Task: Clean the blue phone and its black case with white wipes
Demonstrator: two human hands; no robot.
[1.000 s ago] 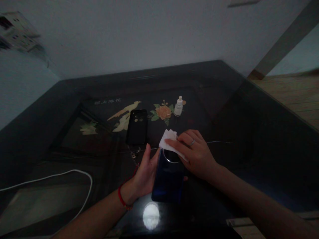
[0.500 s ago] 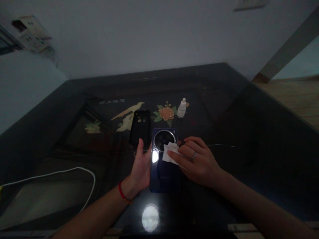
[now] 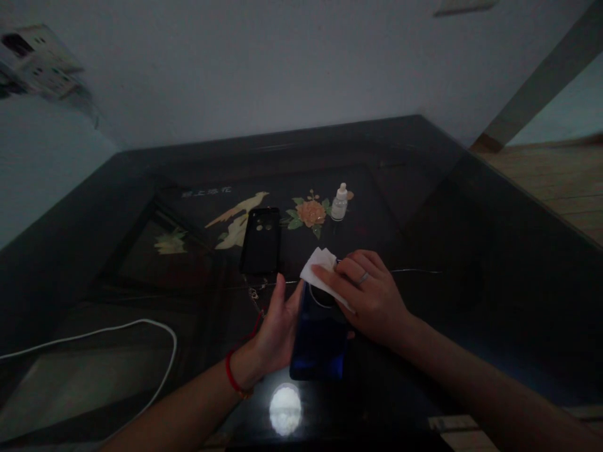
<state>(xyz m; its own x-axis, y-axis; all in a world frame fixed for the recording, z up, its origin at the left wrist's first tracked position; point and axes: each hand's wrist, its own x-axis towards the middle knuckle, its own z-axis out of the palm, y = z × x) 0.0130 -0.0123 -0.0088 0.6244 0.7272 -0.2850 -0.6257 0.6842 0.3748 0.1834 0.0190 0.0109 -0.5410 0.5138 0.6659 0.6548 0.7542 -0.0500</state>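
Note:
A dark blue smartphone [image 3: 319, 342] is tilted above the dark table, its back facing me. My left hand [image 3: 279, 329] grips it from the left and beneath, thumb pointing up off its edge and a fingertip showing at the right side. My right hand [image 3: 370, 292], with a ring on one finger, presses a folded white tissue [image 3: 320, 258] over the top end of the phone. That tissue covers part of the round camera ring. Beyond my left hand lies a black phone case [image 3: 261, 242] with camera holes, a chain strap trailing from its lower end.
A small white-capped dropper bottle [image 3: 339, 202] stands behind my hands. The glossy table [image 3: 443, 207] carries a flower and bird picture. On the left a white cable [image 3: 155, 321] curves over the surface. Power sockets [image 3: 44, 63] sit at the wall, upper left.
The phone has tilted and shifted slightly down and right with my left hand. The tissue has moved from beside the camera ring up to the phone's top end.

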